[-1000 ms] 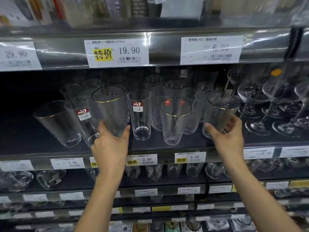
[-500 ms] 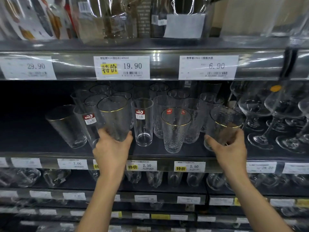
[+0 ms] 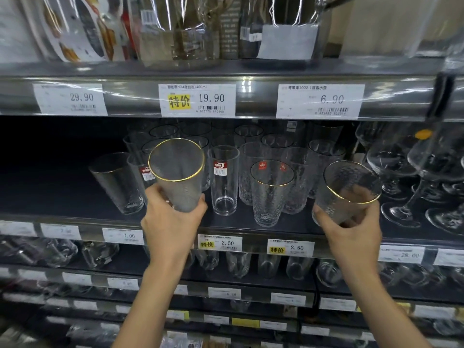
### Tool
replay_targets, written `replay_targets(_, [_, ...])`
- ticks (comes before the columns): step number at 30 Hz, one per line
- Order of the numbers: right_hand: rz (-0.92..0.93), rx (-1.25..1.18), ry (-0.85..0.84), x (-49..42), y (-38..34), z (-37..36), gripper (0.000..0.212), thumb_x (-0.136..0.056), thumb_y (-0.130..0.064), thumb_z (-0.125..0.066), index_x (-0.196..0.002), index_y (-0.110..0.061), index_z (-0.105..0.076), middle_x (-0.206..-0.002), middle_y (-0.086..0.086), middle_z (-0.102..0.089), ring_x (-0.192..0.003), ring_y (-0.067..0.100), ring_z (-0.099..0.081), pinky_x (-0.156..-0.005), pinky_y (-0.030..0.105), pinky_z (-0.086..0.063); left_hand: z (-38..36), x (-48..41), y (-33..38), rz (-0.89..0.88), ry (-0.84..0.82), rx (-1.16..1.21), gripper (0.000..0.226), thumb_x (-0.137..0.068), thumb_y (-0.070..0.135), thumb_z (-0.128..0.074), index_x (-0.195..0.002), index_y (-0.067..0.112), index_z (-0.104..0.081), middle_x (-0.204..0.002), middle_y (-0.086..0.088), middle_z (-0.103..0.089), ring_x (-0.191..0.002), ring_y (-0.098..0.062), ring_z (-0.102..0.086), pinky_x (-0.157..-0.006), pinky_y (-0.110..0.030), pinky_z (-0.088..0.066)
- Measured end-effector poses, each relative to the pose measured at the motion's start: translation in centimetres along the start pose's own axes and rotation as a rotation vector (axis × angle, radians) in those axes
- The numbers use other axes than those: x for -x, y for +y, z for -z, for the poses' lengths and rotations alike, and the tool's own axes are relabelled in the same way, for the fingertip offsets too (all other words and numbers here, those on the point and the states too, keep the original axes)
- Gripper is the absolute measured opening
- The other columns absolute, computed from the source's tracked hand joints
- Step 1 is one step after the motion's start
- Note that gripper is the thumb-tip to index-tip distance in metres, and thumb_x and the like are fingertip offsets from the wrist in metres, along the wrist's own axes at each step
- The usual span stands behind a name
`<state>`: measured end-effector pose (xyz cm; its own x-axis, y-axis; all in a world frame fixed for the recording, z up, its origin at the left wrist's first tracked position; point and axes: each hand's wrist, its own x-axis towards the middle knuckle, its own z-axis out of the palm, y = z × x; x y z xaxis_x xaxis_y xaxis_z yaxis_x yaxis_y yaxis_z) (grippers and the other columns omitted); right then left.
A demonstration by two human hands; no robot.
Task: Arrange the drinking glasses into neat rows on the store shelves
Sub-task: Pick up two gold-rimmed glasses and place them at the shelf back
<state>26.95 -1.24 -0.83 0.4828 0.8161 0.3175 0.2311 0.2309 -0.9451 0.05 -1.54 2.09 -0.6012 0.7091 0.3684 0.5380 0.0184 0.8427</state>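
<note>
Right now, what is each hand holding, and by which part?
The left hand grips one gold-rimmed glass round its lower end; the right hand grips a second gold-rimmed glass, also round its lower end.

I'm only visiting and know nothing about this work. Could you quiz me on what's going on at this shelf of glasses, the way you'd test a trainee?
1. True or false: the right hand is empty.
2. What stands at the right end of the shelf where the hands are working? A) stemmed wine glasses B) plates C) mugs
3. Fill in: the left hand grips a textured glass with a ____-coloured rim.

Key:
1. False: it grips a second glass.
2. A.
3. Gold.
</note>
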Motion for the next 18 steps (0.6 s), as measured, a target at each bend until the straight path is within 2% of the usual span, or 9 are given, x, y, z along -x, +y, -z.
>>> replay_targets(2, [0.051, -0.018, 0.010, 0.8, -0.9, 0.3, 0.069, -0.071, -0.029, -0.087, -0.126, -0.042, -0.047, -0.123, -0.019, -0.060, -0.110, 0.014, -0.063, -0.095, 0.042, -0.053, 0.8, 0.4, 0.2, -0.050, 0.016, 0.022, 0.068, -0.066, 0.044, -0.085, -0.109, 0.030, -0.034, -0.101, 0.004, -0.056, -0.090, -0.023, -0.059, -0.080, -0.038, -0.050])
replay_targets(4, [0.106, -0.045, 0.012, 1.6, -1.9, 0.6, 0.069, -0.073, -0.023, -0.086, -0.126, -0.041, -0.046, -0.119, -0.018, -0.061, -0.109, 0.014, -0.064, -0.096, 0.043, -0.053, 1.7, 0.9, 0.2, -0.087, 0.026, 0.033, 0.070, -0.065, 0.043, -0.086, -0.110, 0.032, -0.033, -0.104, 0.005, -0.055, -0.091, -0.022, -0.060, -0.083, -0.043, -0.052])
replay_targets(6, [0.160, -0.067, -0.007, 2.5, -2.8, 0.7, 0.069, -0.073, -0.016, -0.085, -0.126, -0.039, -0.047, -0.113, -0.018, -0.062, -0.105, 0.012, -0.065, -0.094, 0.042, -0.054, 2.8, 1.5, 0.1, -0.109, 0.025, 0.051, 0.070, -0.065, 0.044, -0.086, -0.112, 0.033, -0.035, -0.107, 0.005, -0.056, -0.094, -0.019, -0.061, -0.083, -0.041, -0.053])
replay_targets(7, [0.180, -0.075, -0.028, 3.0, -3.1, 0.6, 0.070, -0.073, -0.014, -0.085, -0.127, -0.036, -0.047, -0.111, -0.018, -0.062, -0.103, 0.011, -0.065, -0.093, 0.039, -0.054, 3.4, 1.8, 0.1, -0.111, 0.021, 0.068, 0.071, -0.065, 0.044, -0.087, -0.113, 0.034, -0.036, -0.107, 0.007, -0.057, -0.094, -0.017, -0.062, -0.082, -0.037, -0.054])
replay_targets(9, [0.204, -0.091, -0.090, 4.0, -3.8, 0.2, 0.069, -0.071, -0.014, -0.085, -0.128, -0.032, -0.049, -0.105, -0.024, -0.064, -0.098, 0.004, -0.065, -0.089, 0.025, -0.054, 4.8, 2.5, 0.0, -0.098, 0.007, 0.124, 0.071, -0.065, 0.041, -0.088, -0.116, 0.033, -0.038, -0.104, 0.016, -0.057, -0.095, -0.005, -0.062, -0.079, -0.022, -0.051])
replay_targets(11, [0.218, -0.086, -0.187, 5.2, -4.5, -0.6, 0.066, -0.070, -0.018, -0.086, -0.123, -0.038, -0.052, -0.102, -0.028, -0.065, -0.095, -0.001, -0.065, -0.082, 0.013, -0.051, 6.2, 3.3, -0.4, -0.073, 0.002, 0.176, 0.071, -0.065, 0.036, -0.089, -0.118, 0.031, -0.041, -0.107, 0.021, -0.057, -0.097, 0.003, -0.061, -0.079, -0.013, -0.047])
replay_targets(12, [0.217, -0.085, -0.236, 5.9, -4.7, -1.2, 0.065, -0.069, -0.022, -0.086, -0.119, -0.044, -0.052, -0.102, -0.028, -0.065, -0.094, -0.001, -0.065, -0.081, 0.012, -0.050, 6.9, 3.6, -0.9, -0.059, 0.009, 0.197, 0.072, -0.065, 0.034, -0.090, -0.119, 0.031, -0.042, -0.110, 0.020, -0.059, -0.098, 0.003, -0.062, -0.081, -0.013, -0.048])
replay_targets(14, [0.201, -0.102, -0.334, 7.4, -5.1, -2.4, 0.059, -0.066, -0.029, -0.085, -0.113, -0.045, -0.054, -0.102, -0.027, -0.067, -0.094, 0.000, -0.066, -0.079, 0.012, -0.050, 8.6, 4.4, -1.7, -0.025, 0.029, 0.220, 0.072, -0.064, 0.032, -0.091, -0.119, 0.031, -0.043, -0.112, 0.018, -0.062, -0.099, 0.004, -0.064, -0.083, -0.010, -0.049])
replay_targets(18, [0.160, -0.143, -0.527, 10.7, -5.7, -5.2, 0.052, -0.067, -0.026, -0.087, -0.111, -0.034, -0.058, -0.101, -0.021, -0.069, -0.091, 0.001, -0.067, -0.073, 0.011, -0.050, 12.5, 5.5, -3.1, 0.023, 0.064, 0.258, 0.073, -0.064, 0.029, -0.091, -0.121, 0.027, -0.044, -0.115, 0.011, -0.063, -0.098, 0.004, -0.065, -0.081, -0.010, -0.051])
